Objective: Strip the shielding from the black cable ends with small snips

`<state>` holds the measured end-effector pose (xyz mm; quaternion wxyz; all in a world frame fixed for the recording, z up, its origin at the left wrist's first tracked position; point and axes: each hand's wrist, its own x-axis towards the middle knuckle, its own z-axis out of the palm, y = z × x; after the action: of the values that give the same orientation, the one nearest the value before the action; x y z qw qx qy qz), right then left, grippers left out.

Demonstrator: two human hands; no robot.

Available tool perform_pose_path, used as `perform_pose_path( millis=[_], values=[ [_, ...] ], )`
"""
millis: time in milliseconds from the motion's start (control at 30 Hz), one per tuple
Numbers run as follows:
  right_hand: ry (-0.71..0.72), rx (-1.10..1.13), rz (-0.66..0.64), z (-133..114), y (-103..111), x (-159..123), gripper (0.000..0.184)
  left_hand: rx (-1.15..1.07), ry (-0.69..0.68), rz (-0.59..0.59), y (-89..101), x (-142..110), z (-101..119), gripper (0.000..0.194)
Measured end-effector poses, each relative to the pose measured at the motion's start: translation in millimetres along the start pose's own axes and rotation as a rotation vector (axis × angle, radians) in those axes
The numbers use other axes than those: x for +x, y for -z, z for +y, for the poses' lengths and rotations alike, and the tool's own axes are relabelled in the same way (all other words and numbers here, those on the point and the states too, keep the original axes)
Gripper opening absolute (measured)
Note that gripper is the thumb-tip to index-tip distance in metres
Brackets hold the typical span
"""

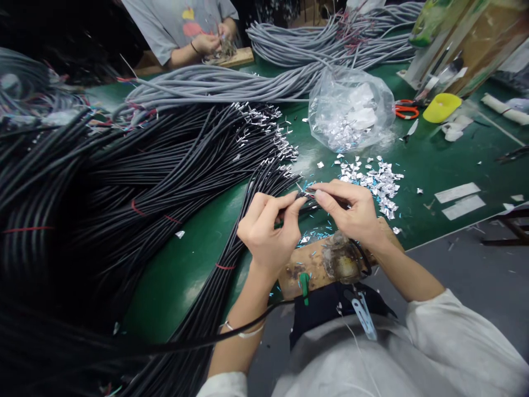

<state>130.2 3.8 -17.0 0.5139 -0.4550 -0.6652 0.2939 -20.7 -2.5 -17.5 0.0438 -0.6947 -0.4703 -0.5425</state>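
Observation:
My left hand pinches the end of a black cable between thumb and fingers, above the green table. Thin wire ends show at its tip. Fingertips of my right hand close on the same end from the right, on what look like its fine wires; the exact grip is too small to make out. Beneath my hands lies a wooden board with a dark, crusted metal block on it. A black cable crosses over my left forearm.
Bundles of black cables with silvery ends cover the left side. Grey cables lie behind. Foil scraps, a clear plastic bag, orange-handled scissors and a yellow roll sit right. A co-worker's hands work opposite.

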Motion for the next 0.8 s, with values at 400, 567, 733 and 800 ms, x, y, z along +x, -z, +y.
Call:
perform_pose_path(
  millis=[400,567,733,800],
  values=[
    [0.058,-0.04,0.006,-2.1,1.9,-1.6,0.019,-0.387,0.4,-0.297,3.2,5.0,-3.1,0.033],
    [-0.094,0.132,0.068,-0.9,1.3,1.3,0.027,-0.346,0.321,-0.187,-0.4,4.1,-2.7,0.013],
    [-0.123,0.178,0.038,3.8,1.0,3.9,0.032,-0.268,0.184,-0.2,-2.1,3.6,-0.2,0.001],
    [-0.194,0.288,-0.02,8.2,-0.7,4.8,0.035,-0.266,0.171,-0.23,-3.4,3.4,-1.3,0.001]
  ],
)
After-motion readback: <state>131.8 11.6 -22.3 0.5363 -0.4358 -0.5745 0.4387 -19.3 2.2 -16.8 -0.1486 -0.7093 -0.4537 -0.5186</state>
